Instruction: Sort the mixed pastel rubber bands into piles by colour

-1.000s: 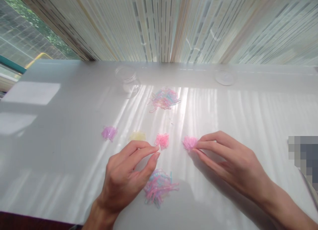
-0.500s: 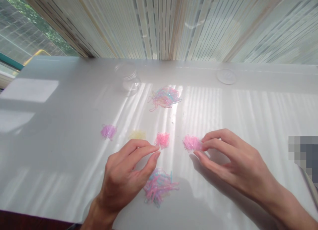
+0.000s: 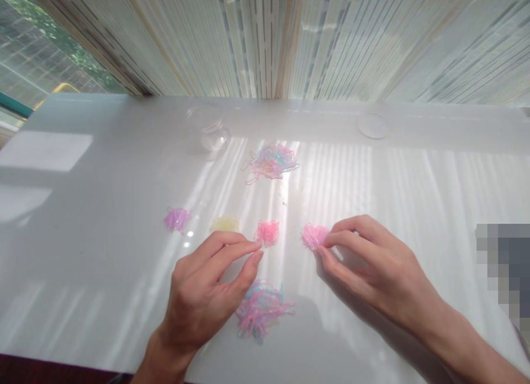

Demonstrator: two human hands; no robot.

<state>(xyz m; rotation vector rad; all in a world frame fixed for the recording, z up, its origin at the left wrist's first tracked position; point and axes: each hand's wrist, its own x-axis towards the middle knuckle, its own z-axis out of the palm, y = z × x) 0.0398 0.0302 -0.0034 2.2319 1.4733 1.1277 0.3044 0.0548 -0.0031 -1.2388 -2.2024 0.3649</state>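
Note:
My right hand (image 3: 375, 262) has its thumb and fingertips closed in at the right edge of a light pink pile of small elastic bands (image 3: 313, 236), touching it. My left hand (image 3: 211, 287) hovers with thumb and forefinger slightly apart, nothing visible between them. Its fingertips are just below a brighter pink-red pile of bands (image 3: 268, 232). Partly behind that hand lies a pale yellow pile (image 3: 224, 224), and farther left a purple pile (image 3: 178, 219). A mixed-colour heap (image 3: 265, 312) lies near me, partly covered by my left thumb side.
Another mixed-colour heap of bands (image 3: 274, 161) lies farther back on the white table (image 3: 103, 251). A clear jar (image 3: 213, 138) is at back left and a clear round lid (image 3: 373, 126) at back right. Striped blinds (image 3: 256, 41) hang along the far edge.
My right fingertips have moved slightly left against the light pink pile and drawn closer together. My left hand stays nearly where it was. The whole view has shifted a little.

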